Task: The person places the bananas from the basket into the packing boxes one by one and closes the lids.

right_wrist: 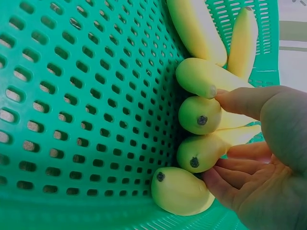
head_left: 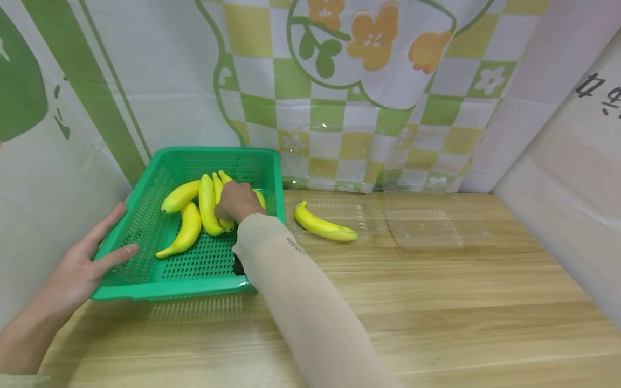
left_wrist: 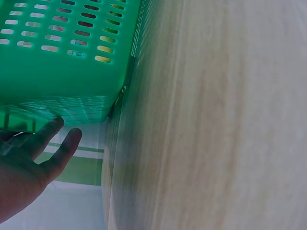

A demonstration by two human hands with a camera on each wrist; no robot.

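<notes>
My left hand (head_left: 80, 269) holds the left rim of a green perforated basket (head_left: 204, 285), thumb over the rim and fingers along the outer wall. In the left wrist view, fingertips (left_wrist: 58, 120) show by the basket's side. Inside the basket lie several yellow bananas (head_left: 186, 229). Reaching into its right part, my right hand (head_left: 239, 202) is curled over the bananas there. In the right wrist view, the thumb meets the tip of one banana (right_wrist: 196, 76) while the other fingers reach the side of a lower banana (right_wrist: 196, 153), with another banana (right_wrist: 192, 115) between them.
Right of the basket, a single banana (head_left: 325, 223) lies in a clear plastic container (head_left: 364, 215). A second clear container (head_left: 424, 229) stands beside it. Both rest on the wood-grain table (head_left: 436, 312), by a checked, flowered cloth (head_left: 330, 118) at the back. White walls flank the table.
</notes>
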